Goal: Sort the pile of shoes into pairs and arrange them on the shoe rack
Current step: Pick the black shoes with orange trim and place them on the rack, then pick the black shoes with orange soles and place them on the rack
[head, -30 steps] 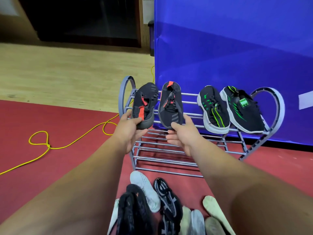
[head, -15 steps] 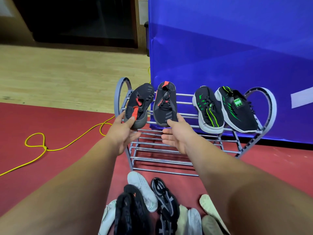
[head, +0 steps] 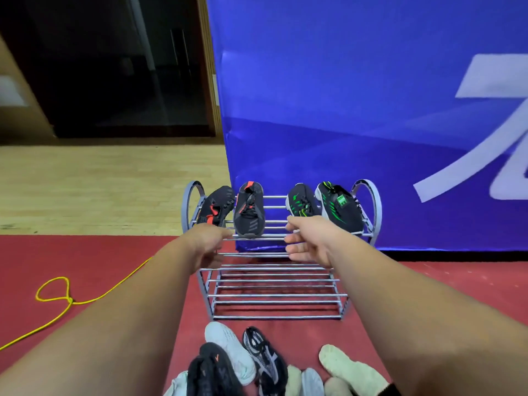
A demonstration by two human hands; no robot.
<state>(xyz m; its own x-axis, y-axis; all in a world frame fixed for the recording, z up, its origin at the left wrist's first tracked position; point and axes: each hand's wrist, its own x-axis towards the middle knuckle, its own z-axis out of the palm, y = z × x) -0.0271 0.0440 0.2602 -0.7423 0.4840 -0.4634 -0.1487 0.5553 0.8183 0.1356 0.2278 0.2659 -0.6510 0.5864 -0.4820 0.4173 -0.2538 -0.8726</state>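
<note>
A grey metal shoe rack (head: 274, 301) with heart-shaped ends stands on the red floor against a blue banner. On its top tier sit two black-and-red shoes (head: 248, 210) at the left and two black-and-green shoes (head: 338, 207) at the right. My left hand (head: 206, 242) hovers just below the leftmost red shoe (head: 215, 205), fingers loosely curled, holding nothing. My right hand (head: 310, 242) is in front of the top tier's front bar between the pairs, fingers apart and empty. A pile of several unsorted shoes (head: 251, 364), black, white and cream, lies at the bottom of the view.
A yellow cable (head: 65, 298) loops across the red floor at the left. The blue banner (head: 357, 110) rises right behind the rack. Wooden flooring and a dark doorway lie at the back left. The rack's lower tiers hold nothing.
Both hands have let go of the black-and-red shoes, which now rest on the top tier, and have drawn back and apart. My head has tilted up.
</note>
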